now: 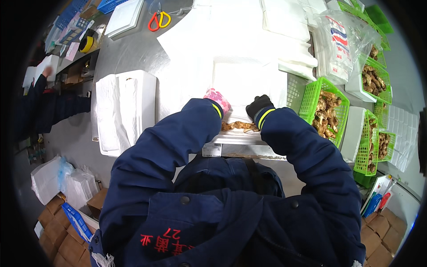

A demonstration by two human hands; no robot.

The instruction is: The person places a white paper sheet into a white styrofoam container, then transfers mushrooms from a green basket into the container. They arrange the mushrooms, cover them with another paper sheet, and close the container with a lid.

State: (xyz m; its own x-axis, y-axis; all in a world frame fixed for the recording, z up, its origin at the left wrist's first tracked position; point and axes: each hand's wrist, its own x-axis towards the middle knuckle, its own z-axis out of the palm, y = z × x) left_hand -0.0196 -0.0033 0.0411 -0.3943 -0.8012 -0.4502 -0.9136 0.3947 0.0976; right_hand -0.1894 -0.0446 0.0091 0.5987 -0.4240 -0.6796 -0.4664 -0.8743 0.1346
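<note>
A white foam box [283, 90] lined with white paper [238, 75] lies before me. Along its near side is a row of brown matsutake-like mushrooms [241, 125], partly covered by my sleeves. My left hand [218, 99], in pink floral fabric, is at the box's left side; its fingers are hidden. On the right, my right hand [259, 106] in a black glove is curled over the paper, just beyond the mushrooms. What either hand may hold is not visible.
Right of the box stands a green plastic basket [324, 113] of mushrooms, with more green baskets [367, 143] beyond. Another paper-lined foam box [148, 110] stands left. Scissors [159, 20] with red and yellow handles lie at the back. A co-worker's arm [38, 86] shows far left.
</note>
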